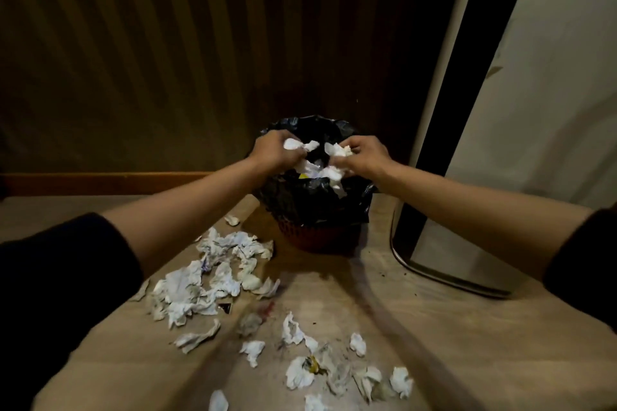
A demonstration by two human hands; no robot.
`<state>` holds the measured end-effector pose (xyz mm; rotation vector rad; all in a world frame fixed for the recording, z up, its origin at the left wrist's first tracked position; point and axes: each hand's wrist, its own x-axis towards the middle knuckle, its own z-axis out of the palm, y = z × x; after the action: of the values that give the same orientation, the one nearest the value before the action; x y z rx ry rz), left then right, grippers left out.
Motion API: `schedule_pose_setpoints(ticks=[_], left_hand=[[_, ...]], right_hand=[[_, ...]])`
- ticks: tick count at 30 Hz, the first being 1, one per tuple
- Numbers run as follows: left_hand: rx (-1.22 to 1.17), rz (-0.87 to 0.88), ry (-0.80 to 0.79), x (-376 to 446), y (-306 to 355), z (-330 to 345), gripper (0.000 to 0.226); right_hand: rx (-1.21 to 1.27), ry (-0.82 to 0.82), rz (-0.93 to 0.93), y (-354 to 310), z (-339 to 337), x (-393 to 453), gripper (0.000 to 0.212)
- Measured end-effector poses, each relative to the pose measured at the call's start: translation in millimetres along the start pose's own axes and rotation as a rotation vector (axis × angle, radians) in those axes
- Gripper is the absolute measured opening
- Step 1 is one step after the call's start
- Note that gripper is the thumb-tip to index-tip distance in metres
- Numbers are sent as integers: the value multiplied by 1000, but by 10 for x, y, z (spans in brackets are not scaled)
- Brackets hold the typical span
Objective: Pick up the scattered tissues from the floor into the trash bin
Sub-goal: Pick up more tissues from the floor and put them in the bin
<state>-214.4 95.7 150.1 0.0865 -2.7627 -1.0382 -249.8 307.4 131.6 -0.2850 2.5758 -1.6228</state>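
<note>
A small trash bin [319, 237] lined with a black bag [310, 200] stands on the floor by the wall. Both my hands hover over its mouth. My left hand [272, 150] grips crumpled white tissues [300, 145]. My right hand [362, 153] grips another bunch of tissues [337, 152]. More tissue and a yellow scrap lie inside the bag [317, 173]. Several crumpled tissues lie on the floor in a pile to the bin's left [213, 274] and scattered nearer to me [317, 367].
A dark ribbed wall panel [167, 60] rises behind the bin, with a wooden skirting board [100, 182] at its foot. A white appliance or door [500, 143] stands to the right, with a cable [434, 274] along its base. Crumbs dot the beige floor [434, 344].
</note>
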Motion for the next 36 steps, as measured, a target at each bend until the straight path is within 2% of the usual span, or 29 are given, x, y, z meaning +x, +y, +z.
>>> schedule_pose_setpoints(ticks=[3,5,7,10,14,16,18,20,23,28,32,36], left_hand=[[-296,-249,-33,212,-75,125,52],[-456,-282,-13,246,-86,135,59],[-406,-213,14,204,-109,83,60],[-181,-10,42,-10,-186,-22,51],[-58,249,101,-465,-297,-43,32],[-1,319,67,-668,-396,28,24],[74,367,-16,-872,-490,141,20],[141,407,-121,-1062,-602,298,18],[218,412,-283,-1304,-789,597,12],[335,375,-559,-1572,-999,1153,16],[437,365,-787,-1715,-1056,1508,27],[641,536,-1046,-1877,-1207,1740,79]], right_hand=[[305,-49,188,-96,159,184,55],[416,-50,259,-155,242,242,58],[429,-24,271,-148,287,303,61],[273,16,188,-121,238,247,59],[153,-41,38,-80,94,-154,38],[-15,-66,-97,54,74,-383,27],[-182,-130,-232,285,101,-604,21],[-282,-224,-255,576,169,-825,19],[-450,-381,-207,1034,320,-1084,19],[-610,-560,-96,1529,532,-1286,26],[-842,-844,-148,1778,680,-1347,54],[-1093,-1152,-164,2111,771,-1466,98]])
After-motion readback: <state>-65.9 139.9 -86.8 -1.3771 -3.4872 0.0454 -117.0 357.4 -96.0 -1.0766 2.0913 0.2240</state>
